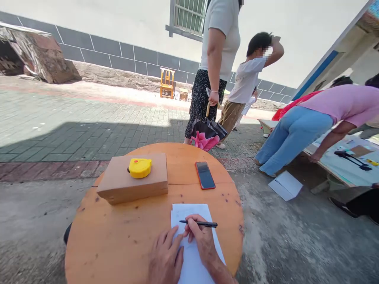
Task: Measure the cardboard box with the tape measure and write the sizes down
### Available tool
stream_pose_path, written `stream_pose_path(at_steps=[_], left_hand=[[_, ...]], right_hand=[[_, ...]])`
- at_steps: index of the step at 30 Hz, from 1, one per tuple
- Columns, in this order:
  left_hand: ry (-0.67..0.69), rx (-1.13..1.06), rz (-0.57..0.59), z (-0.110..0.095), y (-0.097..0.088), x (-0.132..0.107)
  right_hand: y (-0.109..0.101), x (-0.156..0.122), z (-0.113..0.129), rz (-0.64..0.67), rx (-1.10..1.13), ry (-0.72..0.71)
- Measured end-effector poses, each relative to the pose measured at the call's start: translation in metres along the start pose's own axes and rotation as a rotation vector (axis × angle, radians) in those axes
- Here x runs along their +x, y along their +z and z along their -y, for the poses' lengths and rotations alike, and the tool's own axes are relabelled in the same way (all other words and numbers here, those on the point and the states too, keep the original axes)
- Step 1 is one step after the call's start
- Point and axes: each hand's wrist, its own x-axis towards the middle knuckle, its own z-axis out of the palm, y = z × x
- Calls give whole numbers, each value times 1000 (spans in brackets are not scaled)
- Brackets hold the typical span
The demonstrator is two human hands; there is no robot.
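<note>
My right hand (pixel 202 239) is closed round a black pen (pixel 199 223) whose tip rests on a white sheet of paper (pixel 191 211). Beside it my left hand (pixel 165 258) lies flat with fingers stretched out, pressing on the paper's left edge. Both rest on a round orange wooden table (pixel 118 236). Farther back on the table lies a flat wooden block (pixel 132 183) with a yellow tape measure (pixel 139 167) on top. To the block's right lies a phone in a red case (pixel 205 175), screen dark.
A person in a spotted skirt holds a folded black and pink umbrella (pixel 206 132) just beyond the table. A second person stands alongside. At the right, a person in a pink top leans over a low table (pixel 340 165). A white sheet (pixel 285 185) lies on the concrete.
</note>
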Motion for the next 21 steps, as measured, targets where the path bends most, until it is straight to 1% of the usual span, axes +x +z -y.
stream_pose_path(at_steps=[3, 6, 9, 11, 13, 15, 17, 18, 21], left_hand=[[84, 27, -32, 13, 12, -5], [148, 41, -68, 22, 22, -9], [155, 53, -116, 29, 32, -11], [161, 52, -137, 29, 34, -9], [155, 37, -119, 22, 26, -8], [77, 14, -64, 10, 11, -7], [-56, -16, 11, -4, -5, -4], [-101, -38, 54, -9, -11, -1], [-191, -118, 150, -17, -23, 7]], right_hand=[[4, -2, -5, -58, -31, -53], [6, -6, -5, -102, -34, -77], [10, -8, -4, -117, -22, -76], [12, -8, -2, -130, -5, -74], [13, -8, 2, -137, 8, -72], [11, -9, 6, -134, 21, -63], [7, -8, 10, -125, 37, -42], [4, -6, 11, -116, 41, -33], [-5, 4, 13, -105, 40, -27]])
